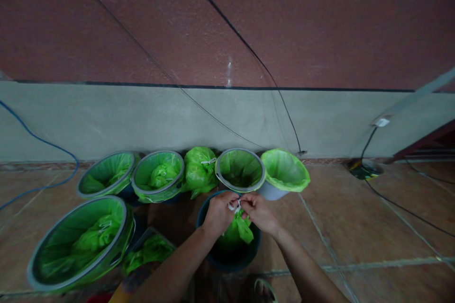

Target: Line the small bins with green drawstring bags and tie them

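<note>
My left hand (221,213) and my right hand (259,212) meet over a dark bucket (254,248). Both are closed on the white tie (233,206) at the gathered neck of a green plastic bag (243,229). The bag's lower part hangs down inside the bucket. Just behind my hands stands a grey-rimmed bin (263,170) with a green liner. Beside it on the right is a pale bin (273,191) whose green liner folds out over the rim. My fingertips partly hide the tie.
Several lined bins stand to the left, including a large one (33,270) holding a bagged bundle. A tied green bag (199,170) sits against the wall. A blue cable (46,142) lies far left; a black cable (401,206) crosses the tiled floor at right.
</note>
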{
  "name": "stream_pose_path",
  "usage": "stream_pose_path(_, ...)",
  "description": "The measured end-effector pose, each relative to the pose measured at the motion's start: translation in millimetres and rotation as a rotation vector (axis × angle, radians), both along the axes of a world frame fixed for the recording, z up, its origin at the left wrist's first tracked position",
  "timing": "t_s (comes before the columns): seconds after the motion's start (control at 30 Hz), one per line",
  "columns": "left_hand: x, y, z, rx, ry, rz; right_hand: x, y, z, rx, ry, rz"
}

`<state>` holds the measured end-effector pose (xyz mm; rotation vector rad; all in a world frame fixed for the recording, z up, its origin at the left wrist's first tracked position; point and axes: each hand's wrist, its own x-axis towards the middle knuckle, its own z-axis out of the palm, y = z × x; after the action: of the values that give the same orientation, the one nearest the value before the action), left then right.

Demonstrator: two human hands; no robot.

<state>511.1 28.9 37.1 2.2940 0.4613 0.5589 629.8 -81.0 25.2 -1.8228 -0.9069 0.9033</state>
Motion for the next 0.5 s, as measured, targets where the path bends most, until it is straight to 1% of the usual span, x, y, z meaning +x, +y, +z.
stream_pose_path(0.07, -1, 3, -6.3, 0.020, 0.158, -0.017, 2, -1, -6.3, -0.139, -0.266, -0.017)
stream_pose_path(0.13, -3, 6, -13.3, 0.064, 0.308, -0.027, 5, -4, -10.3, -0.343, -0.501, -0.069)
stream_pose_path(0.17, -5, 7, -16.7, 0.089, 0.380, -0.028, 7, -6, -11.7, -0.441, -0.566, -0.083)
stream_pose_path(0.23, -7, 9, -22.4, 0.135, 0.510, -0.024, 11, -9, -13.8, -0.563, -0.590, -0.067)
stream_pose_path(0.3, -9, 9, -26.3, 0.162, 0.593, -0.021, 12, -12, -16.6, -0.562, -0.556, -0.003)
stream_pose_path(0.37, -10, 7, -28.6, 0.159, 0.610, -0.019, 8, -14, -21.8, -0.462, -0.517, 0.066)
stream_pose_path(0.43, -10, 5, -30.6, 0.122, 0.593, -0.023, 0, -15, -30.7, -0.347, -0.474, 0.126)
stream_pose_path(0.5, -10, 2, -33.3, 0.075, 0.581, -0.022, -10, -14, -42.4, -0.300, -0.434, 0.159)
